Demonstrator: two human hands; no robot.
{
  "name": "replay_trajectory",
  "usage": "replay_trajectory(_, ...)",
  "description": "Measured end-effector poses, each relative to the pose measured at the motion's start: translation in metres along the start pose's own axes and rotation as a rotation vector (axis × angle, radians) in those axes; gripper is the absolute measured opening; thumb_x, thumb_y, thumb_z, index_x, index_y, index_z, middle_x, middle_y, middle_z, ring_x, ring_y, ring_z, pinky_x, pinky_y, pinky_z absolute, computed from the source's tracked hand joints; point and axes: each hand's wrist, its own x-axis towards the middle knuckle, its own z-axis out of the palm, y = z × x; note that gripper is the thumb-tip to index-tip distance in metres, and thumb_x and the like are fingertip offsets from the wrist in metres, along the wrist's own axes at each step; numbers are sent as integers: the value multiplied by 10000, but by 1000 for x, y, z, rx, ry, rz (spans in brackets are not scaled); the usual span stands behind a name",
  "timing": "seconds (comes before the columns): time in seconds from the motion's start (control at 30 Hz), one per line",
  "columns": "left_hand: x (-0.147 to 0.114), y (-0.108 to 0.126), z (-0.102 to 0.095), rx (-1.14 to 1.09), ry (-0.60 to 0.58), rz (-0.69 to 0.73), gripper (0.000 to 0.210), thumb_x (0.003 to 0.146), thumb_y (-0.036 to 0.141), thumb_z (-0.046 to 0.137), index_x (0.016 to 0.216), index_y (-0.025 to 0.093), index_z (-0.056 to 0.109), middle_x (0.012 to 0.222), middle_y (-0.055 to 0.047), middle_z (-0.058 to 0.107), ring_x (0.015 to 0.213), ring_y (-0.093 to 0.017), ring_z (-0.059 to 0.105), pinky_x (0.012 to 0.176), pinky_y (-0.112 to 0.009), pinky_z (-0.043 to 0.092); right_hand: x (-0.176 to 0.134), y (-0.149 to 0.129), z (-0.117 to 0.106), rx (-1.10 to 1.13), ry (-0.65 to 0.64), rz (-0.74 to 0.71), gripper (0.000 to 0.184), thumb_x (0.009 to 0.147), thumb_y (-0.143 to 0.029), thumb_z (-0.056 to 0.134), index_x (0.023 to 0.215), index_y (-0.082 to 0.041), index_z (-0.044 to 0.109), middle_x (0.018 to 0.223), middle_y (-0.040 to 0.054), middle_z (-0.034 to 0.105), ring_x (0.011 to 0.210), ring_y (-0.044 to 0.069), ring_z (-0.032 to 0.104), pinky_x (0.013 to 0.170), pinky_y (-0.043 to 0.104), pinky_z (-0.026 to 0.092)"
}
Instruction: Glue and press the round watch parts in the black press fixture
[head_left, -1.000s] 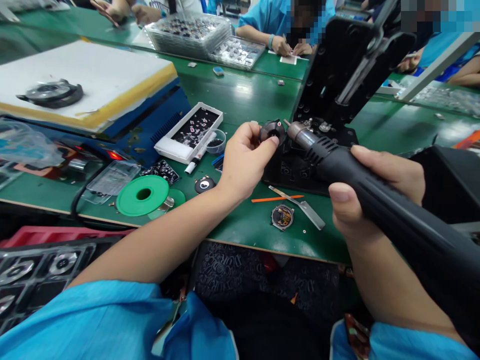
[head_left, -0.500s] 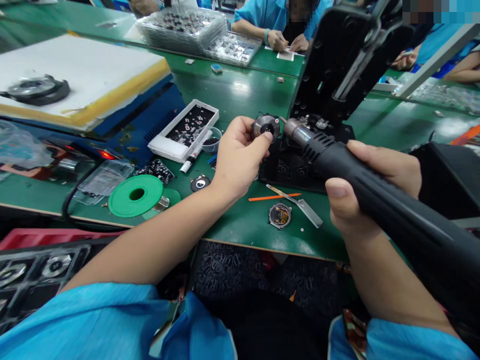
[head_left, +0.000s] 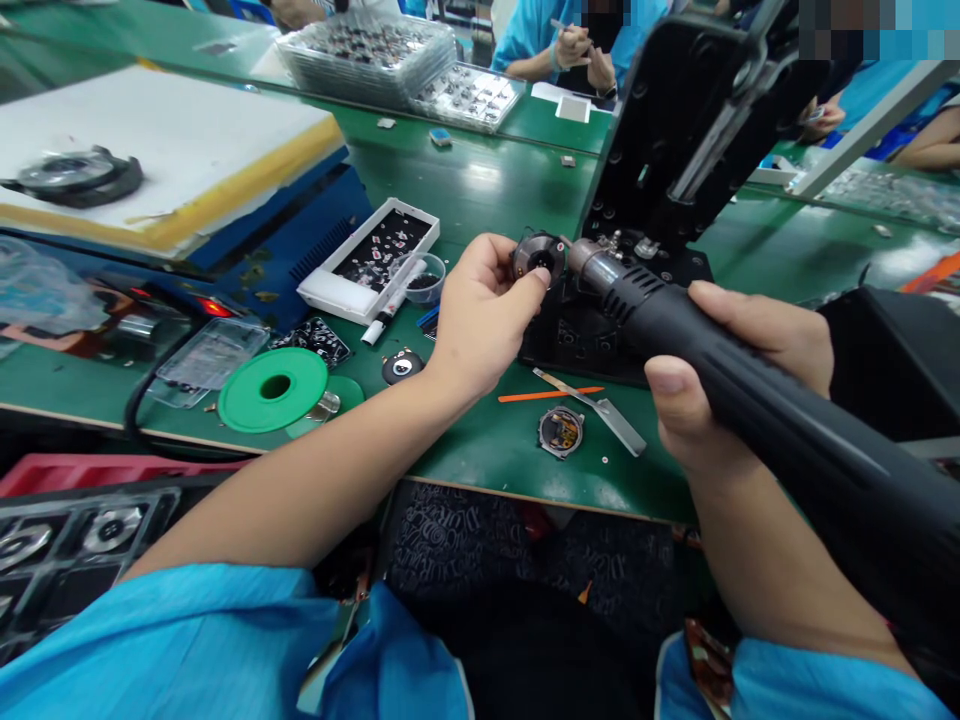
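Note:
Between the thumb and fingers of my left hand (head_left: 487, 310) is a round dark watch case (head_left: 534, 255), raised above the bench. My right hand (head_left: 727, 370) is wrapped round a black hot air gun (head_left: 697, 345). Its thin metal nozzle points left, close to the case's right edge; whether they touch I cannot tell. On the green bench below lies an opened watch case (head_left: 560, 431) with its inner parts showing. Beside it an orange stick (head_left: 517, 397) crosses under a flat metal blade (head_left: 621, 428). A dark round watch back (head_left: 403, 367) rests left of my left wrist.
A black press stand (head_left: 637, 180) rises just behind the gun. At left stand a blue heating box (head_left: 270, 230), a white tray of small parts (head_left: 319, 285), a small clear cup (head_left: 425, 280) and a green spool (head_left: 240, 390). Clear trays (head_left: 367, 70) and a co-worker's hands (head_left: 581, 55) are farther back.
My left hand and the watch case have shifted slightly right, and the case's tilt has changed a little. The gun stays nearly in place. Across the bench, the co-worker's hands have lifted off the paper.

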Motion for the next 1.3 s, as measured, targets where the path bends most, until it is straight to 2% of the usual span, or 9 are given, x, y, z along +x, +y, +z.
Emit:
replay_trajectory(0.27,1,-6,-2,20,-15,81,229,926,114,757,925,226,557,834,27,579,662,-109,548,620,-248,455,-1,0,-2,47,-32,31,580,994,-682,796,1404,-272,765,1174,54,725,1046,258,767,900,457,723)
replay_trajectory(0.4,2,-10,-3,36,-19,118,230,924,118,751,922,227,549,825,32,574,647,-104,542,599,-233,452,-2,1,-5,94,-79,56,594,973,-648,841,1439,-290,751,1217,46,714,1109,260,755,1002,472,713)
replay_trajectory(0.5,2,-10,-3,46,-15,126,237,929,133,764,921,228,547,827,32,570,651,-101,538,604,-230,457,-3,1,-6,78,-62,62,596,973,-658,838,1434,-290,752,1240,51,708,1129,264,750,1039,488,703)
replay_trajectory(0.8,0,-4,-2,68,-4,80,269,928,172,798,912,230,536,833,32,570,657,-107,536,613,-237,454,-1,2,-5,87,-52,28,587,973,-611,849,1448,-277,759,1190,47,717,1073,246,755,971,447,709)
replay_trajectory(1.07,-1,-1,-1,52,-8,79,229,917,96,748,916,225,559,829,33,570,660,-104,523,622,-235,441,3,-3,-5,61,-28,25,545,961,-584,864,1386,-249,799,1141,53,758,1017,230,749,881,398,693)
replay_trajectory(1.17,-1,-1,-1,52,-2,82,228,917,99,752,914,224,562,822,33,567,659,-108,524,616,-239,439,4,-2,-4,60,-31,16,546,968,-587,857,1399,-258,793,1148,45,753,1006,222,748,902,405,686)
replay_trajectory(1.3,0,-5,-2,65,-7,102,221,914,108,751,926,226,565,828,29,582,669,-112,533,613,-236,446,4,2,-3,98,-12,-43,592,927,-551,897,1382,-185,799,1131,52,775,961,195,742,855,357,659)
